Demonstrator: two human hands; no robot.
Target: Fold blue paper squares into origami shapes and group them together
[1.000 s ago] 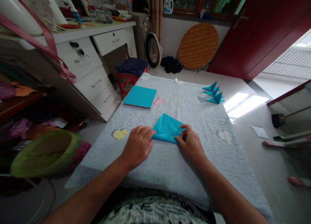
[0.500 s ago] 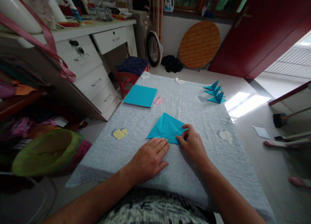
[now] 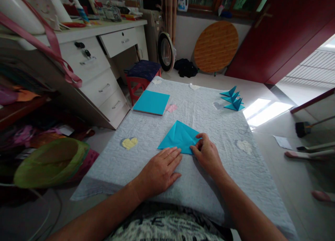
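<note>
A blue sheet of origami paper (image 3: 178, 137), folded and creased into a kite-like shape, lies on the cloth-covered table in front of me. My left hand (image 3: 162, 168) rests flat, its fingertips on the paper's near edge and its thumb spread away. At the paper's right corner, my right hand (image 3: 206, 152) pinches the edge between thumb and curled fingers. Farther off to the left lies a square stack of blue paper (image 3: 151, 102). Several folded blue paper pieces (image 3: 233, 105) with upright points stand in a row at the far right.
The table wears a pale quilted cloth (image 3: 125, 171) with heart patches. Beyond its far left edge is a red stool (image 3: 137, 84) beside a white desk (image 3: 96, 73). A green-rimmed bin (image 3: 49, 164) stands at left. A broom (image 3: 303, 128) lies on the floor at right.
Almost nothing differs. Both hands stay on the folded paper in the same places, and the view has shifted very slightly.
</note>
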